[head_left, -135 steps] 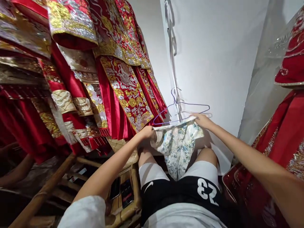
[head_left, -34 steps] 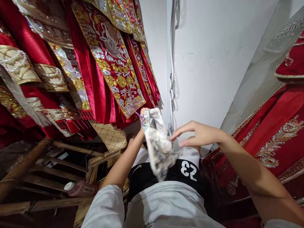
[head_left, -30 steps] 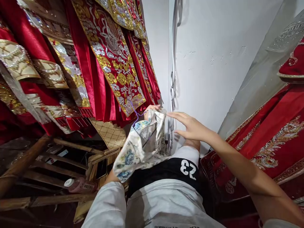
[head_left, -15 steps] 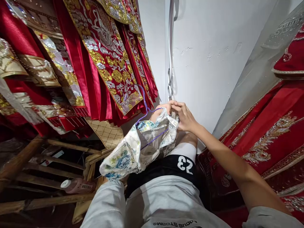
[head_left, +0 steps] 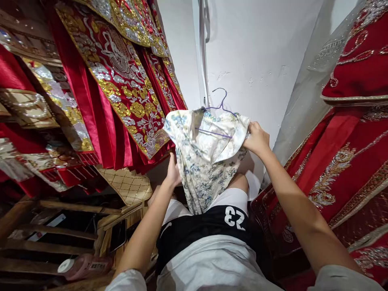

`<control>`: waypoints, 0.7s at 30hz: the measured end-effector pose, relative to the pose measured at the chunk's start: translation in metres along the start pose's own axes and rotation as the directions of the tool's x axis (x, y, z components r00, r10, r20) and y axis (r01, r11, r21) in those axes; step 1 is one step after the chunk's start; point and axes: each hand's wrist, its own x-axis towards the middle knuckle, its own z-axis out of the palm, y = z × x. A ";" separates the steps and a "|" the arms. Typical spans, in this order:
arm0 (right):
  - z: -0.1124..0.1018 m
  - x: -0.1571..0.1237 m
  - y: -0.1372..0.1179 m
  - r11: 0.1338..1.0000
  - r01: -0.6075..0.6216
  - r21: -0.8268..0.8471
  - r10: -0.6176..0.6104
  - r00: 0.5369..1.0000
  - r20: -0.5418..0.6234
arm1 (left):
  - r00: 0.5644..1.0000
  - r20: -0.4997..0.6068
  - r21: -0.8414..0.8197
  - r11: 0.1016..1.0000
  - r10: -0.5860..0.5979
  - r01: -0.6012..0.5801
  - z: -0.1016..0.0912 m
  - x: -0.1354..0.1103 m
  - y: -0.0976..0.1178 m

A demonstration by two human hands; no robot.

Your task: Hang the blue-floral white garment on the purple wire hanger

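Observation:
A cream collared top with a blue and green floral print (head_left: 197,173) hangs in front of me on a thin purple hanger (head_left: 223,106). The hanger's hook points up above the neckline, and its lower bar shows through the neck opening. At the top's right shoulder, my right hand (head_left: 257,139) is closed on the fabric, its fingertips partly hidden. Beside the top's left edge is my left hand (head_left: 173,173), thumb stretched upward and apart from the cloth. The fingers of that hand are partly behind the fabric. Below, the hem hangs over my lap.
Red garments with gold and silver embroidery (head_left: 130,93) hang at the left. More beaded red garments (head_left: 339,169) stand at the right beside a white wall (head_left: 248,48). A wooden slatted seat (head_left: 75,208) with a pink bottle (head_left: 87,266) is at lower left.
The top has turned to face me and spread out, with the hanger's hook now upright. My left hand has come out from the fabric; my right hand has moved to the right shoulder.

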 end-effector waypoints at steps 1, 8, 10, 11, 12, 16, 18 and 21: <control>0.000 0.008 -0.003 1.000 -0.026 0.010 0.026 1.000 -0.003 | 0.998 -0.035 -0.043 0.998 -0.043 0.042 -0.006 -0.001 -0.007; 0.006 0.021 -0.036 0.995 0.064 0.082 -0.068 0.997 0.048 | 0.987 -0.156 0.085 0.996 -0.022 0.035 -0.004 -0.015 -0.047; 0.005 0.012 -0.037 0.978 0.143 0.152 -0.149 0.988 0.026 | 0.977 -0.209 0.071 0.996 -0.034 0.050 -0.002 -0.024 -0.059; 0.003 0.006 -0.037 0.960 0.190 0.205 -0.200 0.980 0.025 | 0.970 -0.236 0.060 0.995 -0.060 0.077 -0.002 -0.030 -0.066; 0.001 -0.001 -0.038 0.932 0.235 0.275 -0.252 0.967 0.029 | 0.961 -0.262 0.055 0.993 -0.087 0.105 -0.002 -0.035 -0.073; -0.001 -0.047 -0.056 0.727 0.178 0.663 -0.307 0.948 0.082 | 0.954 -0.265 0.028 0.987 -0.143 0.156 0.007 -0.056 -0.099; 0.013 -0.084 -0.075 0.581 -0.022 0.814 -0.176 0.973 0.152 | 0.962 -0.235 0.013 0.990 -0.136 0.142 0.018 -0.063 -0.106; 0.052 -0.142 -0.104 0.350 -0.316 0.882 0.280 0.934 0.224 | 0.976 -0.197 0.016 0.995 -0.093 0.098 0.033 -0.070 -0.109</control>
